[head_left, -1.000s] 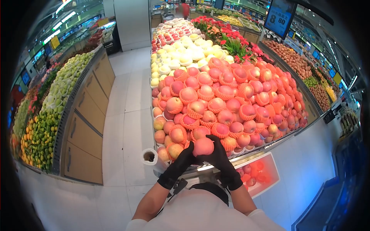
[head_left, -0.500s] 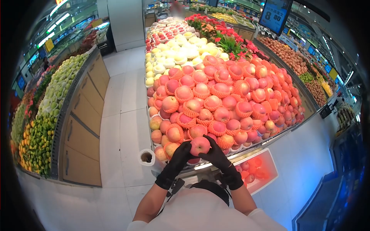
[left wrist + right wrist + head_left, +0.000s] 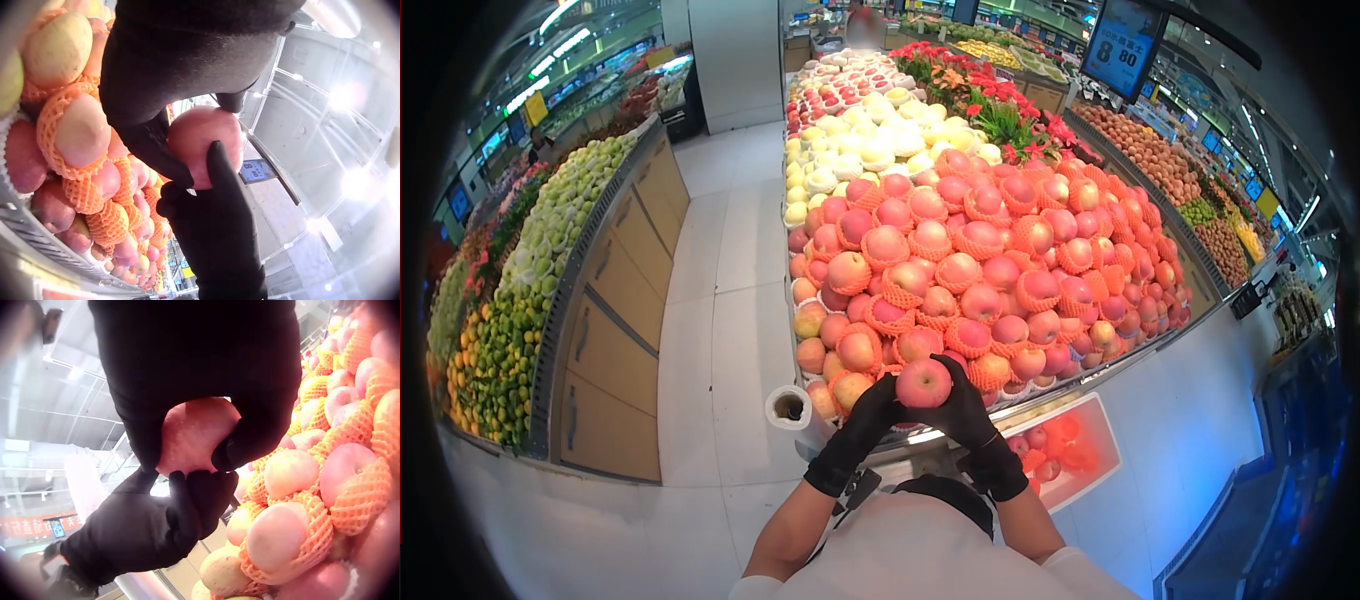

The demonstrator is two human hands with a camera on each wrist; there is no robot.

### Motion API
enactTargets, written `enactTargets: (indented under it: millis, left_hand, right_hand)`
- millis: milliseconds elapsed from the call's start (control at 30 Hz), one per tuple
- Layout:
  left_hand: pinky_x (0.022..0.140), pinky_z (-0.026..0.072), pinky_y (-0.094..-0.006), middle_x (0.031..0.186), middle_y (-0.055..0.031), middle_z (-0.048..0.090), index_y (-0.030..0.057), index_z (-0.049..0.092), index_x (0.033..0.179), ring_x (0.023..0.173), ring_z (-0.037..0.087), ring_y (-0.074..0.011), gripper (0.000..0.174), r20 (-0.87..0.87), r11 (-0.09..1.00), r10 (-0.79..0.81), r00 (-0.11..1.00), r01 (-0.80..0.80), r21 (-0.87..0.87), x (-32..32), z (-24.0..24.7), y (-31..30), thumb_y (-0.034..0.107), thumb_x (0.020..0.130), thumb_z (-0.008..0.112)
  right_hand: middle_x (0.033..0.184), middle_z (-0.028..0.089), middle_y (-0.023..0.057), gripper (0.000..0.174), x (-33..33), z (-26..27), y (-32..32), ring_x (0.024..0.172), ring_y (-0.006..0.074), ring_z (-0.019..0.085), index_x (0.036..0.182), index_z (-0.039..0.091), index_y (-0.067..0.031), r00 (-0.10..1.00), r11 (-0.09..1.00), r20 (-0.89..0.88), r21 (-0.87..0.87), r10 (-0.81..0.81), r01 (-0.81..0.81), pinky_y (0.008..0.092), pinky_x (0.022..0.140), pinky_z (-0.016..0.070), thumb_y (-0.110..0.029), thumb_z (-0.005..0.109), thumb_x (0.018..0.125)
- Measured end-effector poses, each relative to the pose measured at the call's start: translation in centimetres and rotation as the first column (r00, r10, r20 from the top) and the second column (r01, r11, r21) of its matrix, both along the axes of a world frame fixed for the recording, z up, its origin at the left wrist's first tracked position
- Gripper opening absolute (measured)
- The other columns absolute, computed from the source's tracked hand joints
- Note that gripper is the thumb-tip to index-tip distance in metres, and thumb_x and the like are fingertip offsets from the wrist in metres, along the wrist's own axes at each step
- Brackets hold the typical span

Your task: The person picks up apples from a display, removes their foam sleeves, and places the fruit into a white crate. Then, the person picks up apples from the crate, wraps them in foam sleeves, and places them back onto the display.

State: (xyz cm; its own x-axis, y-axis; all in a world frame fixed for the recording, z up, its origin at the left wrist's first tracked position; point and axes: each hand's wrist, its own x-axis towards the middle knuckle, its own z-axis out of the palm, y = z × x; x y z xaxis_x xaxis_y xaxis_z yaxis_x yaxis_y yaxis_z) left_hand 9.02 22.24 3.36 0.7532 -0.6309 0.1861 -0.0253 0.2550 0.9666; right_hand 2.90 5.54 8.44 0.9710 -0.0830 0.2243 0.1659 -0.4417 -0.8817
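A bare pinkish-red apple [image 3: 923,383] is held between both black-gloved hands, over the near edge of the apple display. On its left side, the left hand [image 3: 874,408] grips it with curled fingers and thumb. From the right, the right hand [image 3: 966,410] curls round it. In the left wrist view the apple [image 3: 203,140] shows between the fingers of both hands, and in the right wrist view part of the apple [image 3: 195,434] is covered by the gloves. Many apples in orange foam nets [image 3: 957,270] are heaped right beyond the hands.
A white foam box [image 3: 1105,450] with apples and nets sits low at the right. A roll of plastic bags [image 3: 788,406] stands at the stand's left corner. Pale yellow fruit [image 3: 870,140] and red flowers [image 3: 1040,110] lie farther back. A wooden-sided fruit stand [image 3: 615,330] is across the aisle.
Both hands have kept hold of the apple and turned it, so its dimpled end now faces up toward the head camera. The head view has shifted slightly.
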Motion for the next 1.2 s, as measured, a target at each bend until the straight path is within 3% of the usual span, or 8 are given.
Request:
enactTargets:
  millis: [167,367,533,667,733,833,900,1200]
  left_hand:
    - [0.096,0.0504,-0.0323,0.12,-0.0074,0.058,-0.0002,0.052,0.127,0.11,0.058,-0.0159,0.03,0.122,0.991,-0.039,0.992,0.022,0.132,-0.1,-0.4,0.1,0.006,0.098,0.052]
    - [0.098,0.0497,-0.033,0.119,-0.0082,0.059,-0.0033,0.05,0.128,0.108,0.06,-0.0188,0.036,-0.547,0.909,-0.35,0.76,0.136,-0.393,-0.2,-1.3,0.9,0.022,0.103,0.047]
    - [0.092,0.0521,-0.0336,0.115,-0.009,0.063,-0.0017,0.056,0.123,0.106,0.062,-0.0186,0.032,-0.166,0.995,-0.098,0.981,0.1,0.004,-0.2,-0.1,1.0,0.017,0.097,0.057]
    - [0.092,0.053,-0.0339,0.117,-0.0118,0.063,-0.0036,0.056,0.123,0.107,0.063,-0.0204,0.033,-0.4,0.983,-0.18,0.899,0.149,-0.108,-0.2,1.3,0.7,0.022,0.101,0.052]
    - [0.092,0.0532,-0.0343,0.116,-0.0129,0.064,-0.0043,0.056,0.123,0.106,0.064,-0.0217,0.033,-0.406,0.972,-0.215,0.888,0.155,-0.177,-0.5,1.3,0.5,0.021,0.101,0.053]
    - [0.086,0.0538,-0.0323,0.105,-0.0106,0.066,-0.0041,0.056,0.12,0.096,0.066,-0.0196,0.035,-0.429,0.978,-0.183,0.885,0.118,-0.173,-1.0,2.5,0.3,0.025,0.101,0.05]
    - [0.085,0.0543,-0.0331,0.104,-0.0111,0.065,-0.004,0.055,0.12,0.095,0.066,-0.0205,0.034,-0.473,0.969,-0.216,0.854,0.13,-0.209,-0.9,2.3,0.1,0.024,0.101,0.051]
    - [0.079,0.0544,-0.0305,0.104,-0.0121,0.067,-0.0009,0.057,0.115,0.089,0.066,-0.017,0.024,-0.536,0.976,-0.192,0.822,0.102,-0.193,-0.3,1.1,-0.8,0.019,0.101,0.053]
  right_hand:
    - [0.122,0.056,0.0137,0.082,0.0,0.1,0.6,0.118,0.0231,0.055,0.132,0.046,0.0005,0.994,0.968,-0.087,0.233,-0.072,0.091,0.0383,0.099,0.0471,-0.024,0.09,0.067]
    - [0.123,0.056,0.0123,0.072,-0.1,-0.8,0.1,0.116,0.0207,0.055,0.137,0.043,0.0018,0.977,0.919,-0.212,0.386,0.007,0.077,0.0357,0.096,0.0479,-0.025,0.077,0.079]
    - [0.129,0.054,0.0127,0.06,-0.1,-2.9,-0.8,0.114,0.0189,0.056,0.139,0.041,0.0028,0.968,0.759,-0.21,0.65,0.14,0.032,0.0333,0.095,0.0481,-0.028,0.062,0.092]
    - [0.118,0.058,0.0106,0.054,0.0,-2.1,-0.6,0.105,0.0227,0.057,0.132,0.046,0.001,0.956,0.141,-0.232,0.968,0.177,0.209,0.0347,0.091,0.0493,-0.027,0.067,0.091]
    - [0.116,0.058,0.0101,0.054,-0.2,0.7,0.2,0.105,0.0217,0.058,0.128,0.047,0.0002,0.982,0.496,-0.168,0.862,0.091,0.102,0.0348,0.091,0.0495,-0.02,0.074,0.085]
    - [0.112,0.059,0.0099,0.059,-0.5,2.2,0.8,0.102,0.0188,0.059,0.121,0.049,-0.0018,0.995,0.717,-0.1,0.691,-0.026,0.088,0.0344,0.088,0.0504,-0.007,0.083,0.073]
    - [0.109,0.06,0.0096,0.061,-0.4,0.8,0.0,0.099,0.0184,0.059,0.122,0.049,-0.0022,0.99,0.961,0.026,0.244,-0.141,0.131,0.034,0.085,0.0511,-0.009,0.084,0.072]
    - [0.097,0.062,0.0098,0.057,-1.6,1.5,-1.3,0.089,0.0208,0.063,0.109,0.049,-0.0012,0.949,0.953,0.121,-0.055,-0.291,0.299,0.034,0.078,0.0513,-0.008,0.085,0.066]
